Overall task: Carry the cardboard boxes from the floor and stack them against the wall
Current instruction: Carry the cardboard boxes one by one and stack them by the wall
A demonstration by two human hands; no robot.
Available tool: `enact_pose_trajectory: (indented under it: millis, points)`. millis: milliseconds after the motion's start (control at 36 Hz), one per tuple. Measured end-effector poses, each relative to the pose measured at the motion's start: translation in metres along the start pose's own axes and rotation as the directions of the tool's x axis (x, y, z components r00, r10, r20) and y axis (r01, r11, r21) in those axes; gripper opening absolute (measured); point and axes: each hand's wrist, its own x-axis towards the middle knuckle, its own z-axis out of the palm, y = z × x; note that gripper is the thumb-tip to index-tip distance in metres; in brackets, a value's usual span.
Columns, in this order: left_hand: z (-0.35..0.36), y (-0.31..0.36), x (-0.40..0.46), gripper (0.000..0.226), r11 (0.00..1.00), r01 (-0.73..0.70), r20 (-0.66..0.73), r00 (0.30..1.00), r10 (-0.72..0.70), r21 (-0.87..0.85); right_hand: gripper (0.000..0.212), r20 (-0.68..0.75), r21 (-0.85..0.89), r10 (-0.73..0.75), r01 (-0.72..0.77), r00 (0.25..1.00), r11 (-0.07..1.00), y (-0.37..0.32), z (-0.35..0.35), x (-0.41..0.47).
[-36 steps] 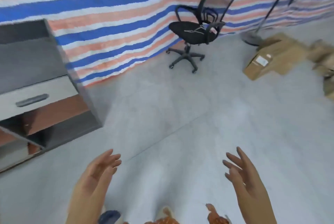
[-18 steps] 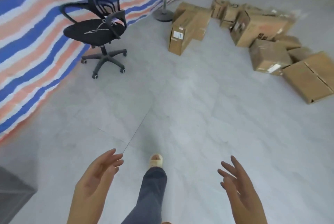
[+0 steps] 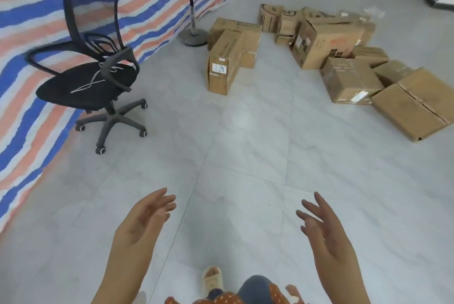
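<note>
My left hand [image 3: 142,220] is held out in front of me at waist level, palm turned inward, fingers straight and relaxed, holding nothing. My right hand [image 3: 324,227] mirrors it on the other side, palm inward, fingers spread and extended, also holding nothing. The two hands are well apart, with bare floor [image 3: 245,151] between them. The boxes [image 3: 319,53] lie in a loose pile on the floor ahead and to the right, well beyond both hands. The nearest box on the left side of the pile [image 3: 222,68] stands on end with a white label on its front face and leans against a second box [image 3: 245,38] behind it. A large box [image 3: 326,42] sits tilted in the middle of the pile. In front of it lies a smaller box [image 3: 351,80], and a wide flat box [image 3: 415,107] lies at the right edge of the view. Smaller boxes sit behind these; their number cannot be told. A black chair [image 3: 93,77] stands on the left, beside a striped tarp [image 3: 32,9] that covers the wall. A fan stand [image 3: 192,31] rests on its round base between the chair and the pile. My foot [image 3: 211,281] is on the floor below my hands.
</note>
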Motion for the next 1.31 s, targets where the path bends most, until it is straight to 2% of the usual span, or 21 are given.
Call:
enact_pose_trajectory:
  millis: [56, 111, 167, 250, 361, 500, 611, 694, 833, 917, 1028, 1083, 1167, 1306]
  points:
    - [0.01, 0.006, 0.023, 0.023, 1.0, 0.022, 0.026, 0.999, -0.022, 0.004, 0.042, -0.026, -0.012, 0.027, -0.027, 0.999, 1.0, 0.0, 0.003, 0.016]
    - [0.02, 0.008, 0.044, 0.032, 0.999, 0.043, 0.043, 0.998, -0.043, -0.003, 0.045, -0.051, -0.036, 0.041, -0.043, 0.998, 0.998, -0.001, 0.005, 0.035]
    - [0.03, 0.005, 0.069, 0.022, 0.999, 0.052, 0.049, 0.997, -0.052, -0.006, 0.044, -0.06, -0.057, 0.059, -0.063, 0.996, 0.996, -0.001, 0.009, 0.059]
    - [0.044, -0.002, 0.109, 0.029, 0.997, 0.08, 0.051, 0.995, -0.08, 0.003, 0.041, -0.06, -0.074, 0.084, -0.089, 0.995, 0.993, -0.002, 0.014, 0.1]
    - [0.074, -0.002, 0.168, 0.034, 0.995, 0.095, 0.032, 0.995, -0.095, 0.006, 0.025, -0.048, -0.078, 0.091, -0.095, 0.995, 0.992, -0.005, 0.022, 0.17]
    - [0.129, 0.007, 0.258, 0.032, 0.997, 0.075, -0.004, 0.997, -0.075, 0.019, 0.042, 0.014, -0.105, 0.049, -0.047, 0.999, 0.993, -0.011, 0.022, 0.28]
    - [0.18, 0.029, 0.328, 0.03, 0.999, 0.042, -0.034, 0.998, -0.043, -0.029, 0.041, 0.027, -0.121, 0.008, -0.004, 1.0, 0.993, -0.033, 0.013, 0.376]
    - [0.216, 0.046, 0.378, 0.018, 1.0, 0.016, -0.011, 1.0, -0.016, -0.024, 0.041, 0.027, -0.137, -0.009, 0.013, 1.0, 0.99, -0.049, 0.01, 0.441]
    - [0.251, 0.05, 0.44, 0.026, 0.998, 0.049, -0.016, 0.999, -0.049, -0.025, 0.042, 0.04, -0.136, 0.011, -0.005, 0.999, 0.991, -0.054, 0.013, 0.52]
    - [0.264, 0.048, 0.483, 0.029, 0.997, 0.077, -0.045, 0.996, -0.078, -0.019, 0.038, 0.07, -0.157, 0.028, -0.017, 0.997, 0.988, -0.053, 0.023, 0.567]
    - [0.277, 0.044, 0.556, 0.027, 0.994, 0.105, -0.049, 0.993, -0.105, 0.003, 0.048, 0.087, -0.176, 0.053, -0.037, 0.995, 0.984, -0.052, 0.044, 0.636]
    - [0.285, 0.046, 0.598, 0.027, 0.995, 0.104, -0.053, 0.993, -0.103, 0.001, 0.049, 0.073, -0.186, 0.048, -0.034, 0.996, 0.982, -0.056, 0.059, 0.675]
    - [0.293, 0.052, 0.671, 0.023, 0.996, 0.082, -0.032, 0.996, -0.081, 0.034, 0.037, 0.049, -0.189, 0.03, -0.02, 0.998, 0.982, -0.069, 0.088, 0.736]
    - [0.299, 0.088, 0.783, 0.025, 0.999, 0.042, -0.019, 0.999, -0.043, -0.03, 0.041, 0.052, -0.173, 0.001, 0.008, 0.999, 0.985, -0.111, 0.138, 0.827]
